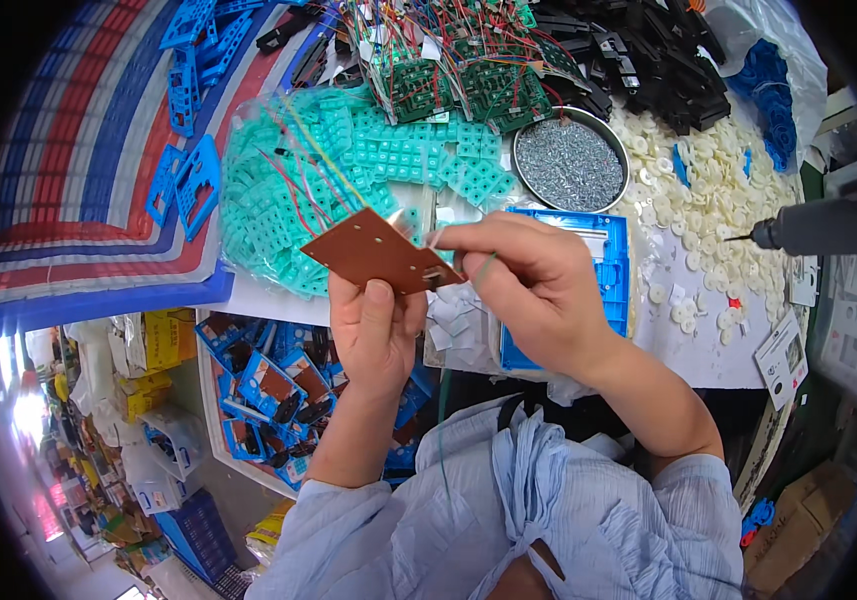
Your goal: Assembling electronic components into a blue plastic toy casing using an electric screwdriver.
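Note:
Above the table edge, my left hand (378,325) grips a brown circuit board (363,250) from below, thumb on its near face. The board is tilted, and thin yellow and red wires (320,150) run up and left from behind it. At the board's right corner my right hand (543,290) is closed in a pinch. A thin green wire (444,410) shows at its fingers and hangs down toward my lap; its upper end is hidden. Beneath the right hand lies a blue plastic housing (616,290), partly covered, with small white paper pieces (458,330) beside it.
Behind the board lie teal rubber keypads (388,150), wired green circuit boards (448,85), black plastic parts (648,65) and a round metal tray (519,172) of screws. Cream discs (688,220) and a dark electric screwdriver (828,228) are right. Blue frames (196,185) lie left; blue units (273,385) fill a box below.

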The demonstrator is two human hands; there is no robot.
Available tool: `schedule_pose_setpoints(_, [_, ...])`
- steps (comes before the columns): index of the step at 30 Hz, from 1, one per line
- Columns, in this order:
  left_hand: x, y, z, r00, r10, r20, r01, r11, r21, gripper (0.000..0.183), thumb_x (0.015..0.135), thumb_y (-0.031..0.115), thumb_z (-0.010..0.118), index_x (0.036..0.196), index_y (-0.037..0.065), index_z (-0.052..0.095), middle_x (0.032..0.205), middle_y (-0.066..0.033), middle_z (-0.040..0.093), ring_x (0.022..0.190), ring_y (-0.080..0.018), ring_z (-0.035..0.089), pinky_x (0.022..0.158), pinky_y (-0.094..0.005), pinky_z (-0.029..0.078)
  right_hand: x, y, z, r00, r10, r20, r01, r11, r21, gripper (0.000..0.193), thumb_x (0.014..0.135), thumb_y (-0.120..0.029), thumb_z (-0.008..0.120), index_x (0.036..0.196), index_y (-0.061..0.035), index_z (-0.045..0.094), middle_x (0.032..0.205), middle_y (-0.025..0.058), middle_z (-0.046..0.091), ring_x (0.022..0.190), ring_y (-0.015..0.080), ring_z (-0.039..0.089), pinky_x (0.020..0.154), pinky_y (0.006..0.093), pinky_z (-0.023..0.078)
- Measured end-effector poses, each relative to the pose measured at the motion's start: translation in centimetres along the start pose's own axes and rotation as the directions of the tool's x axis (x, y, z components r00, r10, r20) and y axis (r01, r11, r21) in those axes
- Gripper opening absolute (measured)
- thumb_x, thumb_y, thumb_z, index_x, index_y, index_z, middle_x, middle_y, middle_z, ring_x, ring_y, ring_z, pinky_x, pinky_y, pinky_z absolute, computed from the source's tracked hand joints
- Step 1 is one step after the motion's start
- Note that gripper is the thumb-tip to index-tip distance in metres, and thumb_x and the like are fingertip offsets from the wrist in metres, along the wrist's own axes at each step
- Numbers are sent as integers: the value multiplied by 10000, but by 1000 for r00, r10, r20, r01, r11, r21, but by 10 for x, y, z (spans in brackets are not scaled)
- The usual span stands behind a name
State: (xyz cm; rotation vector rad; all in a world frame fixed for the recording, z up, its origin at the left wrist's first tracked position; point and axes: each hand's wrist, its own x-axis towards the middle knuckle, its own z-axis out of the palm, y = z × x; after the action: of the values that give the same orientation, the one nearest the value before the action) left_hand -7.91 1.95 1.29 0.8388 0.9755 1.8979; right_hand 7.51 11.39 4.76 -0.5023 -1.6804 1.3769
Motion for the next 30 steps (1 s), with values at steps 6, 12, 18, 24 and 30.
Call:
schedule_pose_setpoints(6, [1, 7, 5, 992, 67, 109, -82, 986, 144, 378, 1073, 232, 499, 1347, -16, 417, 1125, -192, 665, 676, -139, 633, 511, -211, 438, 4, -19, -16, 796, 491, 353, -604, 620, 500, 215, 953, -52, 611, 1113, 43, 720, 824, 44, 680, 615, 62, 534, 544, 237, 416])
schedule_pose_setpoints(12, [-3, 16, 14, 981, -29, 192, -24, 962, 271, 319, 1077, 180, 449, 1305, -42, 450, 981, -167, 710, 719, -149, 668, 533, -207, 458, -1, -16, -15, 896, 427, 122, -429, 760, 488, 245, 1015, -200, 656, 1120, 17, 700, 704, 26, 634, 567, 44, 511, 498, 211, 361])
schedule_pose_setpoints(18, [-21, 29, 28, 958, -80, 276, -9, 952, 306, 273, 1064, 98, 429, 1276, -65, 481, 951, -175, 716, 699, -153, 655, 601, -270, 530, -76, -57, -43, 794, 606, -56, -531, 735, 422, 166, 1029, -146, 604, 1048, 8, 663, 641, 96, 649, 434, 67, 478, 400, 217, 337])
schedule_pose_setpoints(24, [-48, 42, 5, 693, -454, 560, 81, 821, 565, 244, 934, 51, 642, 1155, -5, 556, 903, -132, 738, 653, -220, 689, 629, -353, 554, -179, -111, -154, 645, 757, 106, -754, 606, 253, 639, 849, -302, 811, 1291, 91, 570, 969, 224, 706, 750, 217, 704, 579, 286, 535])
schedule_pose_setpoints(30, [-50, 16, 38, 548, -507, 666, -73, 764, 641, 232, 908, 149, 701, 1079, 61, 571, 800, -154, 670, 695, -392, 666, 585, -469, 509, -144, -98, -156, 921, 361, 145, -174, 716, -676, 920, 739, -600, 815, 1362, 32, 576, 1285, 196, 631, 1117, 298, 651, 1062, 433, 424])
